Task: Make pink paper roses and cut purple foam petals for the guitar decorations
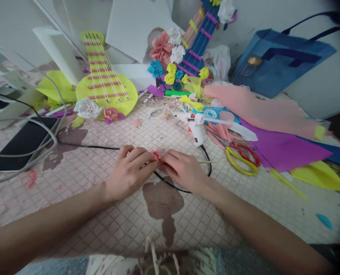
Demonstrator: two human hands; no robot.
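A small pink paper flower (156,154) is pinched between my two hands above the middle of the table. My left hand (131,170) has its fingers closed on the flower's left side. From the other side, my right hand (184,168) grips it with thumb and fingertips. Much of the flower is hidden by the fingers. A thin wooden stick (207,162) shows just right of my right hand. Beyond it a white glue gun (197,131) rests on the table, its black cord (170,185) looping beneath my hands.
Scissors with yellow and red handles (241,159) lie right, beside purple paper (284,147) and pink paper (261,109). Behind stand a yellow paper guitar (106,89), a blue one with flowers (197,49) and a blue bag (273,65). A black tablet-like slab (20,145) and cables lie left.
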